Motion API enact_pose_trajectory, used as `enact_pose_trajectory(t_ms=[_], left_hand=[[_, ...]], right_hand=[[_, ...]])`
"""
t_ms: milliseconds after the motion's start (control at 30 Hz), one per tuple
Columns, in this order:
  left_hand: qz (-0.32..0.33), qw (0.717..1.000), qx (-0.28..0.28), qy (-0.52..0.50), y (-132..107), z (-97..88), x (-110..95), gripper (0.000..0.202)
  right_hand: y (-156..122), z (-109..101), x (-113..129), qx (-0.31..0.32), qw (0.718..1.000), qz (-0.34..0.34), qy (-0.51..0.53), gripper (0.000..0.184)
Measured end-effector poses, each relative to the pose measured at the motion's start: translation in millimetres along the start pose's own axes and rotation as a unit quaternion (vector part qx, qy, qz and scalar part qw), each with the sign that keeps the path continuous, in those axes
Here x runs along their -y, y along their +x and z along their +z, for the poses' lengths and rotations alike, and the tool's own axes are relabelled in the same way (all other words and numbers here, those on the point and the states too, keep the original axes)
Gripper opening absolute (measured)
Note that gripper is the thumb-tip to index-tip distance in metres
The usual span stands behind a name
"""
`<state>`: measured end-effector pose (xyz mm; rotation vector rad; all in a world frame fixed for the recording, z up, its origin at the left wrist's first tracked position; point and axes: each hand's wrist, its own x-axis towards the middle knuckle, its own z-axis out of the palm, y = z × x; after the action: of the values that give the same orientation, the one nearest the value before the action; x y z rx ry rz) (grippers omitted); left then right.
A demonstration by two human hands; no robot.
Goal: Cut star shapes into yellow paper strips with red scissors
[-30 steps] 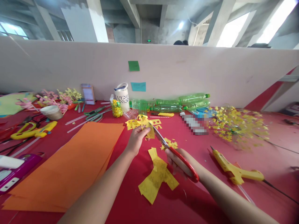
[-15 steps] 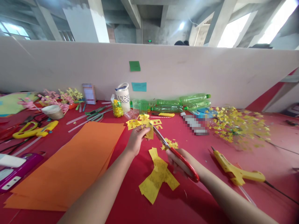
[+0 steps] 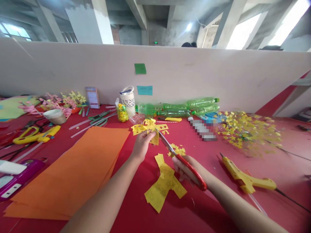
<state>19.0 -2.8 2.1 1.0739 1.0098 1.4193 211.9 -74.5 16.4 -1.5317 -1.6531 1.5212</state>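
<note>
My left hand (image 3: pixel 142 144) pinches a small piece of yellow paper (image 3: pixel 155 138) above the red table (image 3: pixel 209 207). My right hand (image 3: pixel 187 170) grips red-handled scissors (image 3: pixel 181 158), whose blades reach up and left into that piece. Under the hands lie yellow paper offcuts (image 3: pixel 162 184) with star-shaped holes. A few cut yellow stars (image 3: pixel 178 149) lie beside the blades, and more yellow scraps (image 3: pixel 145 127) lie just beyond my left hand.
Orange paper sheets (image 3: pixel 73 168) cover the left. A yellow glue gun (image 3: pixel 245 178) lies at right, another (image 3: pixel 36 136) at left. Green bottles (image 3: pixel 184 108), a white cup (image 3: pixel 127 100) and a heap of yellow stars on stems (image 3: pixel 245 131) line the back by the partition wall (image 3: pixel 194 77).
The left hand has turned the yellow piece slightly and the scissors have edged a little further into it. Nothing else has moved.
</note>
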Motion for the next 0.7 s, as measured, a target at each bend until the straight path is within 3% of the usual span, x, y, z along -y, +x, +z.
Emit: enact_pose_trajectory(t_ms=[300,700], left_hand=[[0.026,0.999,0.032,0.007,-2.5,1.4,-2.1,0.023],[0.005,0.999,0.024,-0.024,-1.3,3.0,-0.4,0.022]], right_hand=[[-0.8,7.8,1.4,-0.013,0.999,-0.003,0.036,0.051],[-1.6,10.5,2.1,-0.004,0.998,-0.004,0.056,0.05]])
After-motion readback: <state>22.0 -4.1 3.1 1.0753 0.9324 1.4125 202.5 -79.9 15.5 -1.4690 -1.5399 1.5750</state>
